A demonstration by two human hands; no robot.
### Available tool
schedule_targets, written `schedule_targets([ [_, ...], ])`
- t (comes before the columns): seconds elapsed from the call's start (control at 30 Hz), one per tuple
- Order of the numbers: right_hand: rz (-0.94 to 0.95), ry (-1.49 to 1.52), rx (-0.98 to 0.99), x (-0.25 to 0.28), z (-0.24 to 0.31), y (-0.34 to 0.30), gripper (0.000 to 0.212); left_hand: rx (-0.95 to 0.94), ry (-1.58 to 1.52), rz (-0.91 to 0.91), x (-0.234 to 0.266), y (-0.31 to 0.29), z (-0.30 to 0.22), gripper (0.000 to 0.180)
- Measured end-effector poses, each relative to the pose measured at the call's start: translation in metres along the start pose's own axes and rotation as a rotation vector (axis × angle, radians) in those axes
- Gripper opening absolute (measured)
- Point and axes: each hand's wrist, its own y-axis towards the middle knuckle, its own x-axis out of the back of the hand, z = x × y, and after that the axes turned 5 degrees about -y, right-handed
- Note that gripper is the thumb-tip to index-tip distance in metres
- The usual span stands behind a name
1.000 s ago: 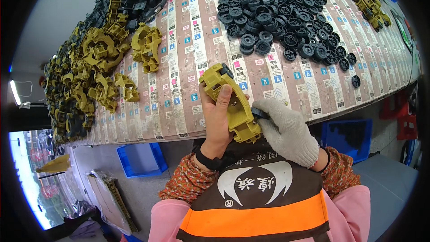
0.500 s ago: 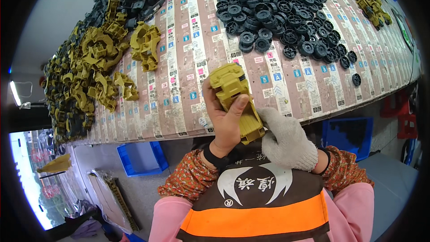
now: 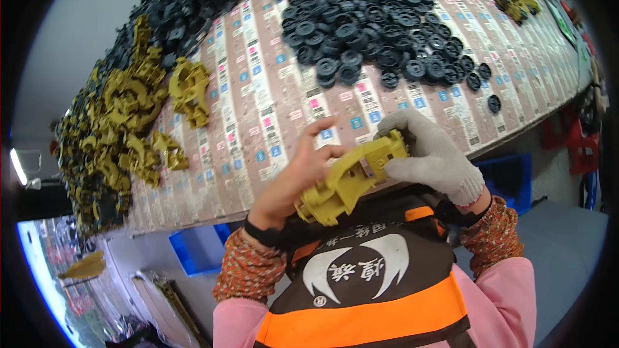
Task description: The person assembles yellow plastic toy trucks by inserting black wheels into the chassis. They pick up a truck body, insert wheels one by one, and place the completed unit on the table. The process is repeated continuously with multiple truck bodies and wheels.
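A yellow plastic toy truck body [image 3: 353, 179] is held in front of my apron, tilted with its right end higher. My right hand [image 3: 431, 158], in a white knitted glove, grips that upper right end between thumb and fingers. My bare left hand [image 3: 298, 177] is beside the body's left end, its fingers apart and stretched out. Whether its palm touches the plastic is hard to make out.
A table [image 3: 225, 174] covered with printed strips curves in front of me. Black toy wheels [image 3: 361, 19] are heaped at its far middle. More yellow truck parts [image 3: 132, 96] and dark parts [image 3: 187, 6] pile up at left. Blue crates [image 3: 193, 251] stand below the edge.
The truck body has turned from nearly upright to lying slantwise. My left hand has loosened its grip and spread its fingers, while my gloved right hand has taken the right end.
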Motion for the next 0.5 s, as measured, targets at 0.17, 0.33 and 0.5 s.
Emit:
schedule_targets([
  [0.17,-0.251,0.236,-0.214,-0.005,-0.009,-0.024,0.046,-0.243,-0.247,0.005,-0.008,0.013,0.025,0.105],
  [0.33,-0.222,0.348,-0.324,-0.01,0.009,-0.04,0.041,-0.388,-0.425,-0.19,-0.018,0.034,0.04,0.094],
  [0.5,-0.275,0.435,-0.31,-0.004,0.014,-0.046,0.038,-0.372,-0.754,-0.023,-0.03,0.041,0.051,0.084],
])
